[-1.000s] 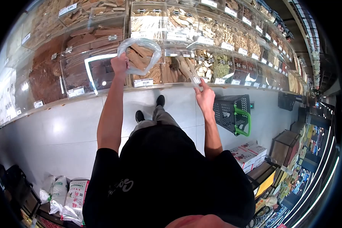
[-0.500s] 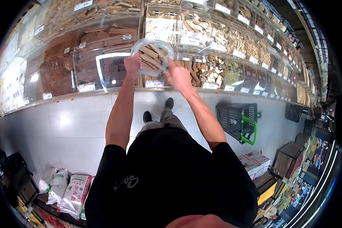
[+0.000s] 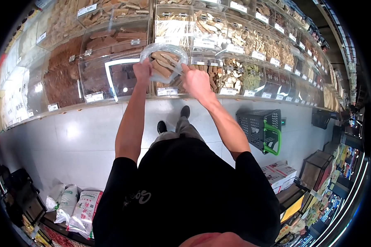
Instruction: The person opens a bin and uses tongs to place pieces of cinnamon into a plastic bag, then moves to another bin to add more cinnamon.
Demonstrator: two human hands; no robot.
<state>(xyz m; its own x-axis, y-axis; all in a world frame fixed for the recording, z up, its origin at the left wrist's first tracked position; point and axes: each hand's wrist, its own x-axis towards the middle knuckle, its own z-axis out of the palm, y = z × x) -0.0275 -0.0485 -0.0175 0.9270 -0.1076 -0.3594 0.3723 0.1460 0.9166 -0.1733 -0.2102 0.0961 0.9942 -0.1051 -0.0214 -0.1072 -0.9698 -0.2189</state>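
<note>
A clear plastic bag (image 3: 164, 61) with several brown dried strips in it hangs in front of the bulk-food bins. My left hand (image 3: 142, 71) grips the bag's left rim. My right hand (image 3: 196, 80) holds the right rim, with a finger pointing into the mouth of the bag. Both arms are stretched forward over the white floor. Behind the bag stands a clear bin (image 3: 202, 76) of the same brown strips with a price label below it.
Rows of clear bins (image 3: 111, 61) with dried goods and price tags run across the top. A dark shopping basket (image 3: 259, 127) with green handles stands on the floor at the right. Sacks (image 3: 76, 210) lie at the lower left, boxes (image 3: 278, 175) at the lower right.
My right hand came from the bin at the right over to the bag and took hold of its rim. My left hand kept hold of the bag throughout.
</note>
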